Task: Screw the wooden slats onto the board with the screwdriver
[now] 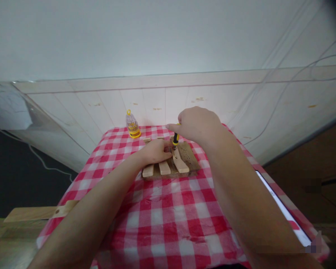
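Observation:
A screwdriver [176,139] with a black and yellow handle stands nearly upright, its tip down on the rightmost light wooden strip [180,164]. My right hand [197,121] is closed over the top of its handle. Beside the tip, my left hand [156,152] grips the same strip at its left edge, fingers bent and thumb toward me; the fingertips are partly hidden. Two more wooden strips, a middle strip [164,168] and a left strip [148,170], run under or beside my left hand. All three lie across a rough, dark wooden board [192,157].
A clear bit case with a yellow base [134,132] stands at the table's back left. Red-and-white checked cloth [162,213] covers the table, which meets a white panelled wall [151,99]. A phone-like flat device [282,207] lies along the right edge, a wooden piece [36,213] at the left.

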`<state>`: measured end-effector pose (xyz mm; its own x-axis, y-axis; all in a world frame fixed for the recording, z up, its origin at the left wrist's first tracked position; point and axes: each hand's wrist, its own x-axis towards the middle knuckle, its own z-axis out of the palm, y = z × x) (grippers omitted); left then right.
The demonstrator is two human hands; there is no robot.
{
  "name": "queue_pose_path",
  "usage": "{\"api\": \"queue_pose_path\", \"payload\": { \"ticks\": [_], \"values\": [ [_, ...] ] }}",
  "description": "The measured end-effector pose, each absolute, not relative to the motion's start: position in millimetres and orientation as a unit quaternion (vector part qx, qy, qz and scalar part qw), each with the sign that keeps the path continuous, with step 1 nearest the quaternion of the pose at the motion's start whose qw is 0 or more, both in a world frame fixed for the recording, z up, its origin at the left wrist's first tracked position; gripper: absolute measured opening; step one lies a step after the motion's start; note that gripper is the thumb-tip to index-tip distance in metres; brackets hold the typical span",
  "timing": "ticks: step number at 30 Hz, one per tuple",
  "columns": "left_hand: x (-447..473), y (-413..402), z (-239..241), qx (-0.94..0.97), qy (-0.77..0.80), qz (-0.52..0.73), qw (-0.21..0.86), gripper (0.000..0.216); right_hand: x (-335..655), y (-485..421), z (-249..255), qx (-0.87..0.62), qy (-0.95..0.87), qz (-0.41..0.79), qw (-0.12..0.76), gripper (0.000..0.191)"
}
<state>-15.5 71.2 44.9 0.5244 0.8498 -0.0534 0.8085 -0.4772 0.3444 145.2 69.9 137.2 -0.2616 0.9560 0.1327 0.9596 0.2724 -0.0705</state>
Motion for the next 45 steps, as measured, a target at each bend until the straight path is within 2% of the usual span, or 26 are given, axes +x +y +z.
{"api": "queue_pose_path", "payload": {
  "ticks": [4, 11, 13, 16, 19, 23, 28, 32, 40, 45],
  "values": [
    [-15, 70, 47, 0.857, 0.484, 0.057, 0.168, 0.037, 147, 72, 136, -0.571, -0.817, 0.008, 0.082, 0.039],
    [-15, 69, 46, 0.863, 0.471, 0.07, 0.17, 0.031, 149, 55, 151, -0.547, -0.836, 0.029, 0.012, 0.029],
    [-15, 70, 45, 0.863, 0.476, 0.07, 0.157, 0.028, 147, 55, 151, -0.552, -0.834, 0.01, 0.011, 0.033],
    [-14, 70, 45, 0.859, 0.486, 0.061, 0.148, 0.027, 143, 60, 145, -0.571, -0.82, -0.02, 0.041, 0.044],
    [-14, 70, 46, 0.858, 0.484, 0.064, 0.159, 0.025, 141, 61, 143, -0.568, -0.822, -0.022, 0.048, 0.047],
    [-16, 70, 47, 0.862, 0.475, 0.062, 0.168, 0.028, 147, 51, 153, -0.572, -0.817, -0.027, 0.063, 0.043],
    [-18, 70, 50, 0.864, 0.463, 0.058, 0.189, 0.05, 167, 39, 168, -0.596, -0.787, -0.087, 0.135, 0.035],
    [-20, 71, 52, 0.865, 0.457, 0.036, 0.204, 0.045, 183, 28, 180, -0.592, -0.783, -0.084, 0.171, 0.029],
    [-23, 74, 48, 0.864, 0.453, 0.045, 0.216, 0.045, 191, 1, 197, -0.588, -0.76, -0.077, 0.264, 0.033],
    [-24, 75, 49, 0.872, 0.443, 0.022, 0.208, 0.047, 195, 2, 197, -0.588, -0.757, -0.061, 0.278, 0.028]
  ]
}}
